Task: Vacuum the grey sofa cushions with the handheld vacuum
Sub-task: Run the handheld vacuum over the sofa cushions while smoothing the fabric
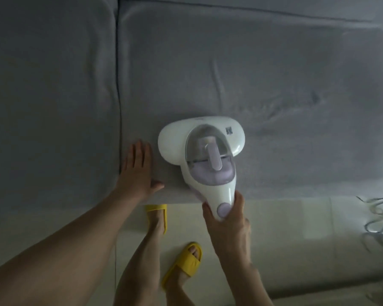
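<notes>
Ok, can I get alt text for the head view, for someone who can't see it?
Right hand grips the white vacuum by its handle, its head flat on a grey sofa cushion near the front edge. Left hand rests flat on the cushion beside it; yellow slippers on the pale floor below.

She leans over with both bare forearms stretched forward. Her left hand point(137, 171) lies flat, palm down, fingers straight and together, thumb out to the side. Her right hand point(227, 221) is wrapped round the handle of the handheld vacuum point(205, 155), thumb on one side, fingers curled on the other. Both feet are planted below.
</notes>
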